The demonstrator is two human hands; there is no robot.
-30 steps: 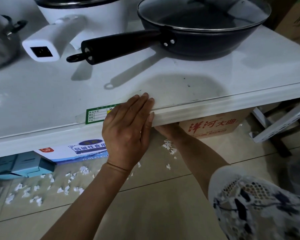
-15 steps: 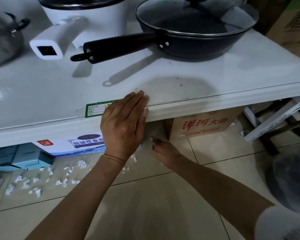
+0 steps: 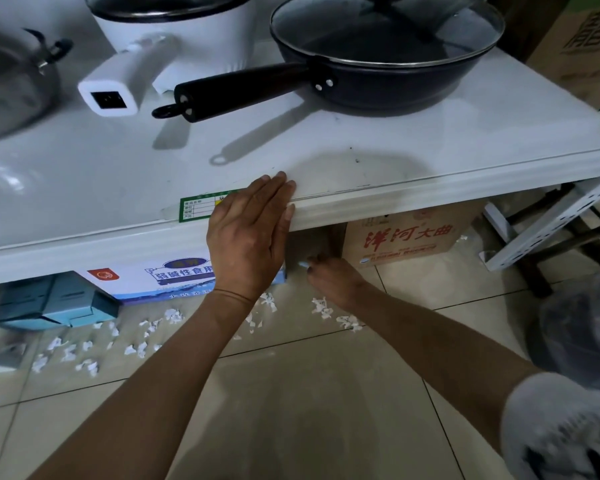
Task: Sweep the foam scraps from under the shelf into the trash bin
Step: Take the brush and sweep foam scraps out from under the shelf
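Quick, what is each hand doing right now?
Left hand: open, flat on the white shelf edge.
Right hand: low under the shelf; grip cannot be told.

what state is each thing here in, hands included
left hand: flat, open, braced on shelf edge
right hand: low under shelf, fingers curled
foam scraps: scattered on floor
frying pan: glass lid on
brown carton: closed, under shelf

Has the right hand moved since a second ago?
Yes. The right hand has drawn back out from under the shelf edge toward the person, now beside the brown carton.
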